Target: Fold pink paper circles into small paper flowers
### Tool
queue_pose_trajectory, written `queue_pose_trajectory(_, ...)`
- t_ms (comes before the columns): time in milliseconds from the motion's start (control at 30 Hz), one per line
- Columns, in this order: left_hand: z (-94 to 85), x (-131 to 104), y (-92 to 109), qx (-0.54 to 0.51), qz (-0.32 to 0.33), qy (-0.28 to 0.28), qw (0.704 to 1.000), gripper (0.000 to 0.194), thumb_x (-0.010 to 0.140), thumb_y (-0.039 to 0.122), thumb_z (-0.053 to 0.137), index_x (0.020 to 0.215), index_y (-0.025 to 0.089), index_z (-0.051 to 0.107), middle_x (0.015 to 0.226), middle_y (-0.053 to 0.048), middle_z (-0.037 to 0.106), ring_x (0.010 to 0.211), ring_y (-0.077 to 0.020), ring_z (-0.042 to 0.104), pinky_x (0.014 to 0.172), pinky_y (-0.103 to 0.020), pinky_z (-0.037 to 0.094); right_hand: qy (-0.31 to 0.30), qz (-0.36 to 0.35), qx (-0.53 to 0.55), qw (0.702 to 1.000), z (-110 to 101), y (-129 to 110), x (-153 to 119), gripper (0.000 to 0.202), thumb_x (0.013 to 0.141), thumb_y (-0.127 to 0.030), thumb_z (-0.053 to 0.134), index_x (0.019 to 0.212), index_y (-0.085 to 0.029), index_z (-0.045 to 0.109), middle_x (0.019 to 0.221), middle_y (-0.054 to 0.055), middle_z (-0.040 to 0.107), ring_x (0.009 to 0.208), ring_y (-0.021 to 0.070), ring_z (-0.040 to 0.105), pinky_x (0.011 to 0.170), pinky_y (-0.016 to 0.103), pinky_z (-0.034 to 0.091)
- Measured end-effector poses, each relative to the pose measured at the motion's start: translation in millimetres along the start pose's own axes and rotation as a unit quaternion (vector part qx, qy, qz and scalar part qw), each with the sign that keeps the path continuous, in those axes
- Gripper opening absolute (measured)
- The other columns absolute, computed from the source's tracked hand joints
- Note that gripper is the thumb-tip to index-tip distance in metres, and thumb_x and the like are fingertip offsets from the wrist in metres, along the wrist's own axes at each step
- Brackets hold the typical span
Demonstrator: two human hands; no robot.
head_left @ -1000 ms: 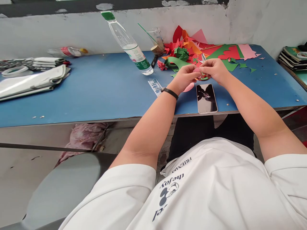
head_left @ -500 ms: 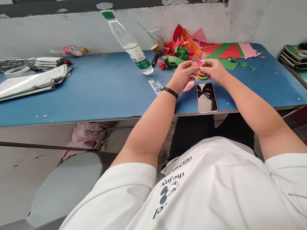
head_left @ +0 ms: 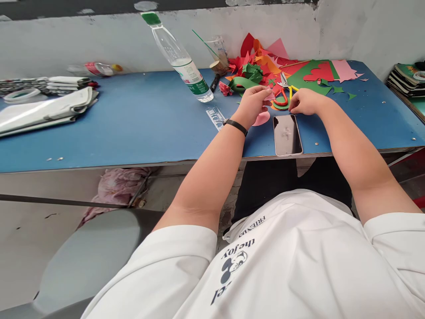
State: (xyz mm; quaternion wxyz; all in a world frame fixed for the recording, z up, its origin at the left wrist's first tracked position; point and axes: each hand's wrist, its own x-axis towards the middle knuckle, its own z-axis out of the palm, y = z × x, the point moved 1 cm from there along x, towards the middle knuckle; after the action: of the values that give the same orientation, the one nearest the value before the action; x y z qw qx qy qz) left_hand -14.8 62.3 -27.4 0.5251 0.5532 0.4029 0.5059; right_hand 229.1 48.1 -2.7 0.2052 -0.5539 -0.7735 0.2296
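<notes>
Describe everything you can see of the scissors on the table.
The scissors lie beside paper scraps on the blue table, tips toward the wall. The blades look like grey metal, seemingly a little parted. The plastic-looking orange-red handle and yellow handle are spread apart. The right hand partly hides the yellow one; whether it touches it is unclear. Green paper shows along the orange-red handle's near side.

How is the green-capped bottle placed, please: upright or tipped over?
Upright: the water bottle rests on its base, green cap at the top.
</notes>
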Motion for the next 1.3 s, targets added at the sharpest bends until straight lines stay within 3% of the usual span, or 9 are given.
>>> queue_pose_trajectory(133, 0.7, -4, 2, 0.021, 0.006, 0.003, 1.000, 0.038, 0.103, 0.041, 0.094, 0.084, 0.024, 0.065, 0.096, -0.007, 0.073, 0.089, -0.0232, 0.077, 0.071, -0.030, 0.053, -0.021, 0.011, -0.022, 0.999, -11, 3, -7, 0.036, 0.083, -0.020, 0.119, 0.079, -0.023, 0.083, 0.081, 0.005, 0.076, 0.091, 0.0345, 0.078, 0.100, 0.053, 0.070)
queue_pose_trajectory(300, 0.9, -7, 5, 0.025, 0.018, -0.021, 0.999, 0.040, 0.095, 0.044, 0.101, 0.084, 0.025, 0.067, 0.088, -0.006, 0.072, 0.089, -0.0259, 0.076, 0.075, -0.035, 0.058, -0.003, -0.032, -0.015, 0.999, -6, 0, -9, 0.040, 0.083, -0.016, 0.117, 0.073, -0.022, 0.079, 0.072, 0.003, 0.064, 0.096, 0.0365, 0.078, 0.097, 0.052, 0.068)
queue_pose_trajectory(467, -0.5, -2, 1, 0.010, 0.020, -0.014, 1.000, 0.040, 0.091, 0.040, 0.108, 0.089, 0.025, 0.071, 0.092, -0.005, 0.077, 0.088, -0.0243, 0.079, 0.072, -0.033, 0.061, -0.011, -0.049, -0.051, 0.997, -2, 0, -6, 0.048, 0.085, -0.029, 0.118, 0.071, -0.024, 0.072, 0.073, 0.003, 0.064, 0.092, 0.0343, 0.075, 0.099, 0.053, 0.068)
queue_pose_trajectory(600, -1.4, -1, -2, 0.002, 0.020, -0.003, 1.000, 0.038, 0.092, 0.039, 0.107, 0.088, 0.025, 0.072, 0.093, -0.006, 0.077, 0.088, -0.0225, 0.080, 0.066, -0.030, 0.058, -0.025, -0.043, -0.081, 0.995, 1, 3, -5, 0.049, 0.087, -0.032, 0.116, 0.075, -0.025, 0.069, 0.077, 0.004, 0.067, 0.092, 0.0349, 0.075, 0.099, 0.053, 0.068)
queue_pose_trajectory(767, -1.0, -4, 0, 0.018, 0.018, -0.007, 1.000, 0.036, 0.091, 0.038, 0.105, 0.087, 0.025, 0.072, 0.091, -0.006, 0.078, 0.082, -0.0207, 0.075, 0.063, -0.030, 0.053, -0.031, -0.007, -0.091, 0.995, 6, 3, -3, 0.044, 0.090, -0.020, 0.110, 0.078, -0.026, 0.068, 0.088, 0.008, 0.070, 0.106, 0.0408, 0.078, 0.109, 0.059, 0.066)
queue_pose_trajectory(900, -0.4, -4, 0, 0.001, 0.010, -0.017, 1.000, 0.033, 0.093, 0.032, 0.101, 0.083, 0.023, 0.071, 0.090, -0.005, 0.075, 0.076, -0.0165, 0.068, 0.057, -0.025, 0.044, -0.030, -0.010, -0.067, 0.997, 3, -4, -9, 0.044, 0.089, -0.012, 0.112, 0.079, -0.026, 0.071, 0.082, 0.007, 0.067, 0.109, 0.0427, 0.078, 0.110, 0.061, 0.066)
queue_pose_trajectory(1000, -0.3, -3, 1, -0.012, 0.013, -0.023, 1.000, 0.030, 0.094, 0.026, 0.099, 0.083, 0.022, 0.072, 0.089, -0.004, 0.075, 0.075, -0.0141, 0.066, 0.058, -0.022, 0.042, -0.029, 0.016, -0.083, 0.996, -2, -16, -20, 0.036, 0.096, -0.012, 0.109, 0.083, -0.024, 0.078, 0.084, 0.007, 0.072, 0.109, 0.0429, 0.081, 0.110, 0.061, 0.068)
queue_pose_trajectory(1167, 0.6, -4, 2, 0.001, 0.001, -0.027, 1.000, 0.030, 0.095, 0.024, 0.101, 0.083, 0.022, 0.073, 0.092, -0.005, 0.078, 0.077, -0.0144, 0.068, 0.057, -0.021, 0.042, -0.035, 0.067, -0.199, 0.977, -5, -36, -40, 0.016, 0.116, -0.012, 0.086, 0.102, -0.019, 0.090, 0.115, 0.016, 0.087, 0.124, 0.0435, 0.085, 0.117, 0.057, 0.069)
queue_pose_trajectory(1300, 0.7, -4, 2, -0.006, -0.014, -0.020, 1.000, 0.033, 0.097, 0.021, 0.101, 0.080, 0.022, 0.073, 0.094, -0.006, 0.079, 0.076, -0.0138, 0.067, 0.055, -0.020, 0.039, -0.043, 0.046, -0.246, 0.967, -1, -42, -40, 0.015, 0.118, -0.015, 0.077, 0.115, -0.017, 0.092, 0.112, 0.016, 0.085, 0.117, 0.0445, 0.084, 0.107, 0.056, 0.070)
